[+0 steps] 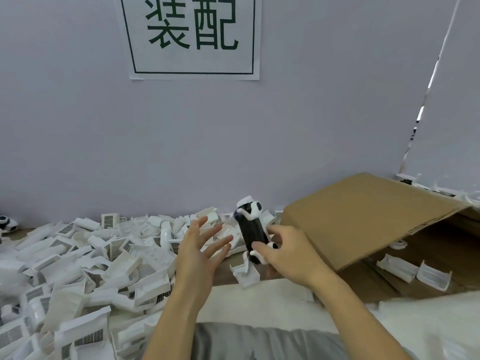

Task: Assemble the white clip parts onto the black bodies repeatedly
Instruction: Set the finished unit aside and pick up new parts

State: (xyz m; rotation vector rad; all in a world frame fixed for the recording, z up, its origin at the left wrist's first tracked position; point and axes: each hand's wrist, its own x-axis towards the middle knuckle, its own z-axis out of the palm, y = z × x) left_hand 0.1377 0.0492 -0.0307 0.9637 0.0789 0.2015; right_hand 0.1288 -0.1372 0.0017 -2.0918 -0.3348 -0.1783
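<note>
My right hand grips the lower end of a black body held upright above the table, with white pieces fitted at its top and bottom ends. My left hand hovers just left of it with fingers spread and straight, holding nothing. A large pile of white clip parts covers the table to the left. One white clip part lies on the table right under the black body.
A cardboard box with a raised flap lies at the right, with a few white clip parts inside. A lilac wall with a paper sign stands behind. Another black-and-white piece sits at the far left edge.
</note>
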